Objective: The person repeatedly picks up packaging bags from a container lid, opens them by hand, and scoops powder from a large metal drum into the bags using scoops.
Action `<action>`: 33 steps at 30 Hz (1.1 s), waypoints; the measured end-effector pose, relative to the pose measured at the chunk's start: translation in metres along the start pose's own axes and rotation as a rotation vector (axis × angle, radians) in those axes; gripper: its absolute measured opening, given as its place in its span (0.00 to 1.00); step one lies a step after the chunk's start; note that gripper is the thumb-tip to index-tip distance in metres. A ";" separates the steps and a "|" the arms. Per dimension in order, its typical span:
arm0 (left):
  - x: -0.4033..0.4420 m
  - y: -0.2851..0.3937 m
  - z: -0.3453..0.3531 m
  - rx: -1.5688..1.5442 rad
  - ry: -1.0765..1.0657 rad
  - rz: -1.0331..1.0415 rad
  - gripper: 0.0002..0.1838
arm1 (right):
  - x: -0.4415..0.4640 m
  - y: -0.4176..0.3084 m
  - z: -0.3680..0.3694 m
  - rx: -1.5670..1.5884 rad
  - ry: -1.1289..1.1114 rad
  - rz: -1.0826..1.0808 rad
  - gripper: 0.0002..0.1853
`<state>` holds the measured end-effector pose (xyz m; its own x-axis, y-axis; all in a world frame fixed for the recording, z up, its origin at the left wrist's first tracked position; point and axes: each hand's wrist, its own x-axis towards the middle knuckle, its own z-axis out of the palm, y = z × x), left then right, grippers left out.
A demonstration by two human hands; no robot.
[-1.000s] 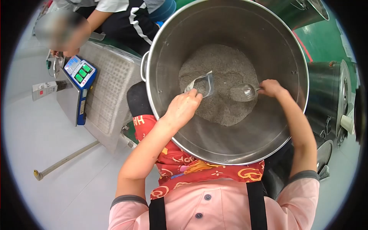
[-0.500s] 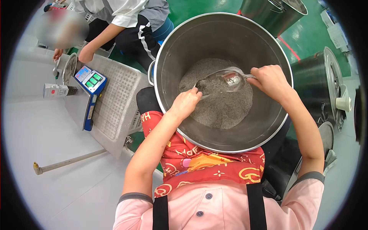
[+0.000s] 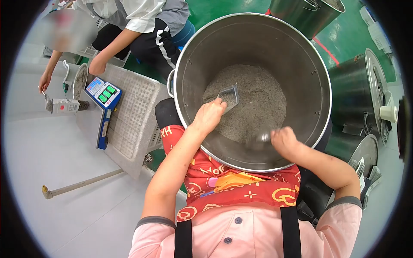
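Note:
A large steel pot [image 3: 301, 73] stands before me with grey, speckled grainy powder [image 3: 262, 92] across its bottom. My left hand [image 3: 208, 116] pinches the edge of a small clear bag [image 3: 230, 97], which is held open over the powder. Some grey powder seems to show inside the bag. In the near right part of the pot, my right hand [image 3: 285, 142] is closed around the handle of a scoop [image 3: 260, 138]. The scoop is smeared by motion, low at the powder and apart from the bag.
On the left, a blue scale [image 3: 103, 95] with lit green displays stands on a pale textured table [image 3: 131, 107]. A co-worker's hand [image 3: 44, 81] holds a spoon by a printed packet [image 3: 65, 106]. Lidded steel drums [image 3: 350, 92] stand at my right, another pot [image 3: 303, 17] behind.
My right hand has swung the scoop from the bag's mouth down and toward me into the powder. My left hand stays nearly in place. The co-worker's hand moved down toward the packet.

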<state>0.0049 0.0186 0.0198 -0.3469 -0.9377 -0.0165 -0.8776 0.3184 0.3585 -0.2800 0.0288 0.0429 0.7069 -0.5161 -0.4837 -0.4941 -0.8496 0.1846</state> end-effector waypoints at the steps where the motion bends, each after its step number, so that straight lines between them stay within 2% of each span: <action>1: -0.001 0.000 0.000 -0.004 0.013 0.006 0.04 | -0.002 -0.005 0.005 0.074 -0.106 -0.065 0.06; 4: -0.005 0.001 0.001 -0.022 0.041 0.001 0.03 | 0.000 -0.003 0.013 0.064 0.020 0.147 0.06; 7: -0.008 0.004 -0.011 -0.057 0.046 0.001 0.03 | -0.016 -0.006 0.005 0.132 -0.105 -0.039 0.06; 12: -0.011 0.018 -0.038 -0.117 0.020 0.112 0.03 | -0.016 -0.002 0.011 0.190 -0.058 0.050 0.04; 15: -0.010 0.020 -0.068 -0.117 0.095 0.043 0.02 | -0.014 0.000 0.014 0.223 -0.111 0.062 0.06; 18: -0.017 0.045 -0.084 -0.036 0.016 0.258 0.05 | -0.011 -0.017 0.034 0.276 -0.184 0.101 0.08; 21: -0.034 0.045 -0.150 -0.100 0.160 0.136 0.03 | -0.003 -0.019 0.049 0.281 -0.148 0.083 0.07; 26: -0.095 0.061 -0.243 -0.065 0.379 0.036 0.06 | 0.003 -0.018 0.065 0.239 -0.101 0.072 0.07; 30: -0.154 0.057 -0.304 0.000 0.623 -0.158 0.04 | 0.006 -0.017 0.071 0.238 -0.101 0.077 0.09; 33: -0.188 0.046 -0.325 0.061 0.669 -0.343 0.05 | 0.005 -0.016 0.067 0.243 -0.077 0.070 0.10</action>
<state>0.1377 0.1643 0.3425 0.2074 -0.8635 0.4598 -0.9238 -0.0182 0.3825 -0.3026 0.0468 -0.0201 0.6306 -0.5552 -0.5423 -0.6540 -0.7564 0.0138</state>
